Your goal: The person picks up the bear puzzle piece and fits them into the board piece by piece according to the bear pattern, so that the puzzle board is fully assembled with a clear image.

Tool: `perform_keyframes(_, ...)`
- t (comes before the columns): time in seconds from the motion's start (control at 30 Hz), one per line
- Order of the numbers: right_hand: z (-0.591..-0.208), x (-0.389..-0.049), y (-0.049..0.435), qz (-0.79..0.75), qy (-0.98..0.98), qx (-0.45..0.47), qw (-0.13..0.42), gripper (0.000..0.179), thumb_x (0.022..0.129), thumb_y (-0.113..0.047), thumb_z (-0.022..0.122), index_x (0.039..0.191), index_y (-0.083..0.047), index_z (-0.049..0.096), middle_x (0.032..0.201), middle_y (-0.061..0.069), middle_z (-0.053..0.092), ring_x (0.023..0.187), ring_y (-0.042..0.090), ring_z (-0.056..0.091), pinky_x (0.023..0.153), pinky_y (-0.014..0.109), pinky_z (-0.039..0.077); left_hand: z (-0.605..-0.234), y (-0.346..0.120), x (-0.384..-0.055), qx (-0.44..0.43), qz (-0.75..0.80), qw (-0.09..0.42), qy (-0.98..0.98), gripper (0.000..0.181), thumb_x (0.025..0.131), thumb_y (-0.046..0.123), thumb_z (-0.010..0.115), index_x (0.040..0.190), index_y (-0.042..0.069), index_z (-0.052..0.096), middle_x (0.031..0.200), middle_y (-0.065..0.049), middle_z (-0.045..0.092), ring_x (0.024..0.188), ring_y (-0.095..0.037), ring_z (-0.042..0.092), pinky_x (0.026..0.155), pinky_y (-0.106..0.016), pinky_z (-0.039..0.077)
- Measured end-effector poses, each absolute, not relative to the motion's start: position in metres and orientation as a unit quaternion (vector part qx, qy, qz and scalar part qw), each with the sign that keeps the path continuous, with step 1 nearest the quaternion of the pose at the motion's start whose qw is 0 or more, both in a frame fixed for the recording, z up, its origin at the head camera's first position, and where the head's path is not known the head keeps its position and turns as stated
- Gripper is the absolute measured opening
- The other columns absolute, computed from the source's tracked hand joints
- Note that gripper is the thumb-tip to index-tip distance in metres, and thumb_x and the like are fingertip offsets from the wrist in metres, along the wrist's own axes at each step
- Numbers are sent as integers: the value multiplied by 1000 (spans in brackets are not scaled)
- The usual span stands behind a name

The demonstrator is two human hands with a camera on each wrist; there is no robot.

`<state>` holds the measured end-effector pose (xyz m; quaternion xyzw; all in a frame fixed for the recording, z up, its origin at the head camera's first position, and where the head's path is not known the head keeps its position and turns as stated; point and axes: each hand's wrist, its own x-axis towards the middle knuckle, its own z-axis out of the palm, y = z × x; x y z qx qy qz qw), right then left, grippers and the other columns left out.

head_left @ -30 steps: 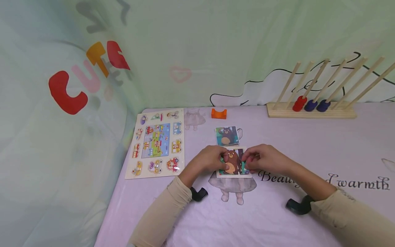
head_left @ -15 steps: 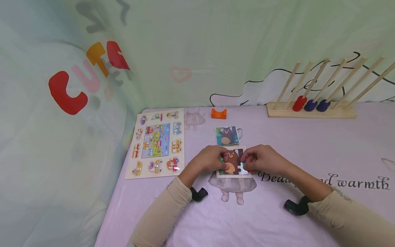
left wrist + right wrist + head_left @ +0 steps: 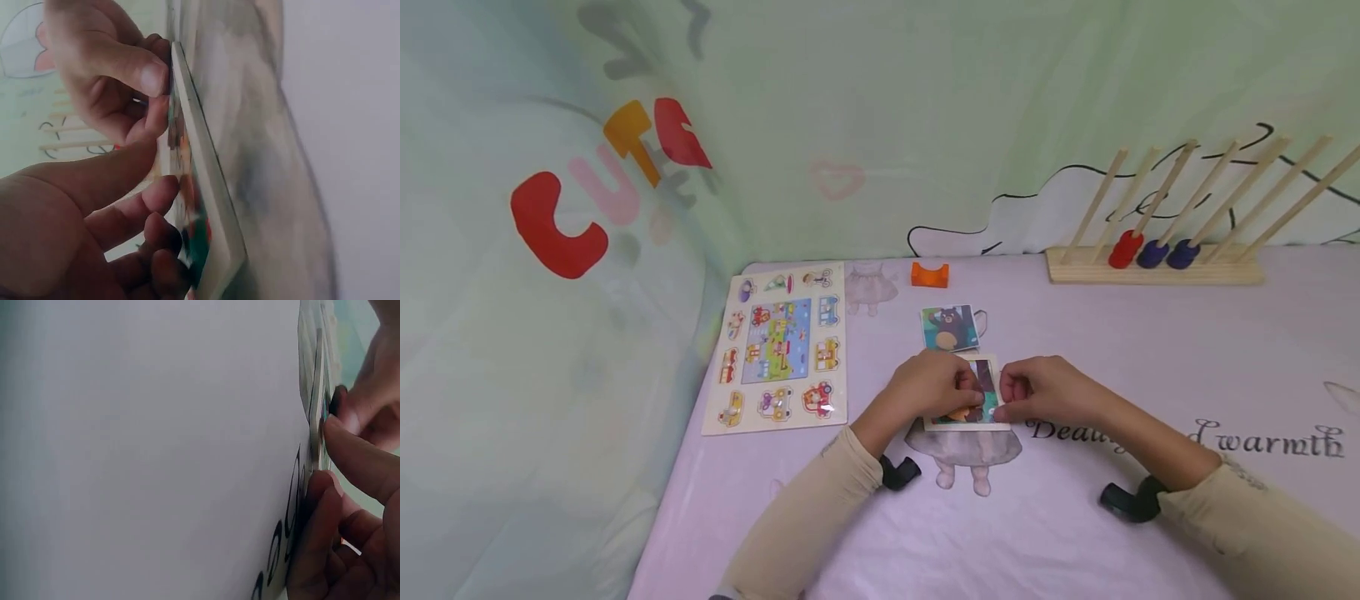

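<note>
A small jigsaw puzzle [image 3: 987,387] with a bear picture lies in a white-rimmed tray [image 3: 967,427] on the table. My left hand [image 3: 931,385] reaches over it from the left and covers most of the bear; its thumb and fingertips touch the pieces. At the right rim is my right hand [image 3: 1051,390], thumb on the lower right corner and bent fingers against the edge, holding the tray there. The left wrist view shows the tray [image 3: 209,156] edge-on, flat on the cloth, with both hands meeting over it. Just behind stands a square bear picture card [image 3: 950,327].
On the left lies a vehicle peg puzzle board [image 3: 715,417]. An orange plastic block [image 3: 929,275] sits at the back. A wooden peg rack [image 3: 1157,273] with red and blue beads stands back right. Printed cloth covers the table [image 3: 925,550] and walls.
The white-backed piece my right fingers pinched has turned picture side up and lies in the tray. My left hand has moved right, over the bear; my right fingers have shifted to the right edge.
</note>
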<state>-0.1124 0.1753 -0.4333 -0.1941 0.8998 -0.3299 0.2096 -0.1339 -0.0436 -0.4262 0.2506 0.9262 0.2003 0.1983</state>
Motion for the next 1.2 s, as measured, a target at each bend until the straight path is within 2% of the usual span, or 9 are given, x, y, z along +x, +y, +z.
perform_keyframes(0.1, -433, -112, 171, -321, 903, -194, 207, 31, 80, -34, 87, 80, -16, 61, 66, -6, 51, 67, 12, 48, 59, 25, 36, -427, -40, -137, 228, 197, 205, 931, 32, 88, 43, 79, 68, 23, 63, 60, 10, 52, 61, -7, 53, 52, -24, 36)
perform_keyframes(0.37, -432, -110, 165, -307, 909, -190, 206, 32, 79, -33, 88, 80, -16, 61, 66, -5, 50, 67, 13, 47, 60, 26, 34, -422, -40, -138, 206, 189, 223, 934, 34, 82, 44, 84, 65, 23, 63, 58, 10, 53, 64, -9, 55, 54, -24, 36)
perform_keyframes(0.8, -429, -111, 161, -295, 913, -180, 219, 32, 78, -31, 88, 81, -14, 61, 67, -3, 51, 68, 14, 48, 60, 28, 34, -425, -39, -136, 195, 191, 205, 940, 34, 80, 42, 87, 66, 22, 63, 60, 9, 55, 65, -9, 56, 55, -25, 37)
perform_keyframes(1.03, -429, -109, 162, -302, 914, -181, 203, 31, 78, -31, 88, 80, -15, 62, 66, -5, 51, 67, 13, 48, 60, 27, 34, -428, -41, -132, 205, 198, 200, 937, 33, 83, 40, 84, 68, 22, 62, 60, 8, 54, 63, -8, 55, 54, -25, 37)
perform_keyframes(1.2, -429, -107, 181, -318, 917, -179, 162, 20, 89, -32, 80, 90, -18, 66, 75, -5, 57, 72, 13, 52, 62, 25, 42, -431, -54, -129, 229, 247, 159, 928, 26, 90, 36, 78, 76, 21, 62, 66, 7, 55, 65, -7, 52, 56, -22, 38)
